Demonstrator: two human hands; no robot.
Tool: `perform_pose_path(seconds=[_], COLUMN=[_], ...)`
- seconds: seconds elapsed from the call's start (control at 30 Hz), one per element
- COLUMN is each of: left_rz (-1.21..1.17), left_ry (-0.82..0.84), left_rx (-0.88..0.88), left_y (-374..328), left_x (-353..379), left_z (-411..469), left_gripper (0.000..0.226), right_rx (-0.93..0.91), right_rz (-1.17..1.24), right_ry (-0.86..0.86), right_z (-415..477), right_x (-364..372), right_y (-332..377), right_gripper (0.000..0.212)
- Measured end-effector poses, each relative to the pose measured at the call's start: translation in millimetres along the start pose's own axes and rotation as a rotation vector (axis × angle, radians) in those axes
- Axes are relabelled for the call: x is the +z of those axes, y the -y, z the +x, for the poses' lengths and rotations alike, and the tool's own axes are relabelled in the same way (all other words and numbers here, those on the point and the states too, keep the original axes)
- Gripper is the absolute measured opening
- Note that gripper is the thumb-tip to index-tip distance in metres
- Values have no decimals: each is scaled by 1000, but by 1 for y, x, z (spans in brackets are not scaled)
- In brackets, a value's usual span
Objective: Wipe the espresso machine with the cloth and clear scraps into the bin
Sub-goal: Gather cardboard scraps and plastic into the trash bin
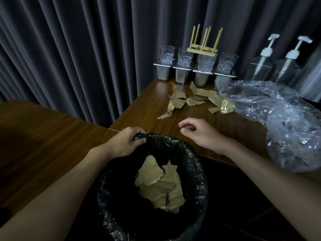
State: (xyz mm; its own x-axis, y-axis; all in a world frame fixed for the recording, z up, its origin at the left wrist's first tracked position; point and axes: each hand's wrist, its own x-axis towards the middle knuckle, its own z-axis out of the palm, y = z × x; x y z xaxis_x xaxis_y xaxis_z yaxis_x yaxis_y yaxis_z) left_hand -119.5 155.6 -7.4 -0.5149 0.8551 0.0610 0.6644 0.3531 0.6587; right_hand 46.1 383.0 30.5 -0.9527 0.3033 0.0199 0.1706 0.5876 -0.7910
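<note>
Scraps (190, 100) of torn cardboard lie on the wooden table (147, 108) just beyond the right hand (199, 134), whose fingers hang loosely curled and empty; further pieces sit in the black-lined bin (192, 171) beneath both hands; the left hand (125, 142) grips the liner's rim; crumpled clear plastic (278, 119) lies right of the right fingers.

A bare strip of counter (147, 117) lies open between the right grip (196, 133) and the cardboard scraps (189, 100) at its 12 o'clock. Crumpled clear plastic (278, 119) bulks at 3 o'clock. Glasses (206, 62) and pump bottles (260, 66) wall the far edge. The bin (199, 173) mouth gapes at 6 o'clock, its liner (141, 136) held by the left grip (127, 142) at 10 o'clock.
</note>
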Motion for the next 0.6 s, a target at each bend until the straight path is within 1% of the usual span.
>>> perform_pose_path(seconds=[0.07,0.17,0.3,0.37,0.5,0.6], left_rz=[-3,-18,-32,-55,-103,-109], left_ry=[-4,-14,-15,-18,-22,-22], left_rx=[-7,7,-3,-12,-19,-24], left_y=[1,2,3,3,4,4], left_x=[0,1,3,4,5,6], left_z=[0,1,1,1,1,0], left_gripper=[14,15,17,17,15,15], right_rx=[19,7,-15,-27,7,45], right_rz=[-81,-141,-177,-234,-396,-395], right_ry=[40,68,122,138,175,157], right_z=[15,37,62,74,89,91], right_x=[4,14,23,26,28,26], right_y=[-9,-17,-18,-17,-19,-17], right_gripper=[36,42,47,49,53,50])
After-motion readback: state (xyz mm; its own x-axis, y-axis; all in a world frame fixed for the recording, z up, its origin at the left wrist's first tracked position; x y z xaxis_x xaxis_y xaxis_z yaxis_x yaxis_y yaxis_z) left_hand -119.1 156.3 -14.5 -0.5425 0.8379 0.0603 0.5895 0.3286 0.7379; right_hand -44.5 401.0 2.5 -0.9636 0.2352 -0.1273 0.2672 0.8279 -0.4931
